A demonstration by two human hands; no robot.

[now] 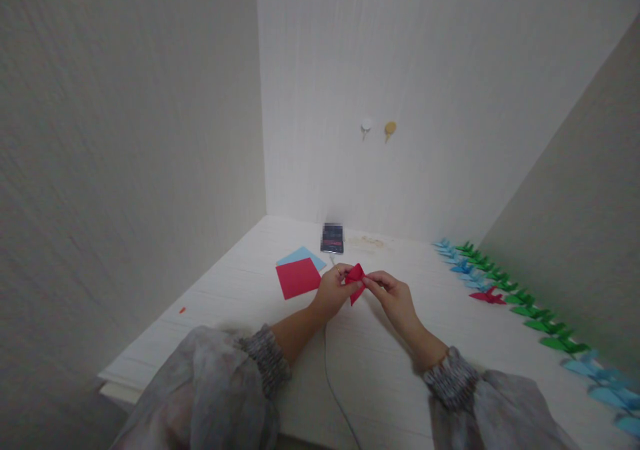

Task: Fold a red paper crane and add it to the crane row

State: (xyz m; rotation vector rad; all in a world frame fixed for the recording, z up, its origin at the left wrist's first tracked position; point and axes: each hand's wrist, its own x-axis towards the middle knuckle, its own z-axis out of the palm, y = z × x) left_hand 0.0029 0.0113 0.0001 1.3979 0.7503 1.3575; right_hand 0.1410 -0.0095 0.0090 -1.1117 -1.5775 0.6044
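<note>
Held a small, pointed, folded piece of red paper (357, 273) over the white, streaky-surfaced desk (385, 383), between its left and right edges, using both bare hands. Seemed, to judge by the grip, busy with shaping a fold. Called for a steady hold from the left hand (330, 296) and small, gentle moves from the right hand (396, 298), matching edges before pressing, running a fingertip evenly along each crease, and keeping the points sharp without twisting or tearing the layers. Would have gained, too, from flattening any stubborn crease against the desk. Gripped the folded piece of red paper from its left side with the left hand, laying the thumb across the near face and tucking fingers behind, partly out of view. Pinched its right-hand edge between the right thumb and forefinger, closing the tips on it. Left one red point showing above the left thumb and another below, toward the desk's near edge. Could not tell the exact placing of the hidden fingertips. Had a flat, four-sided sheet of red paper (299, 279) just left of the left hand, overlapping a flat sheet of light blue paper (305, 254) toward the desk's far left corner, and green and blue folded-paper birds (567, 345) along the right edge
</note>
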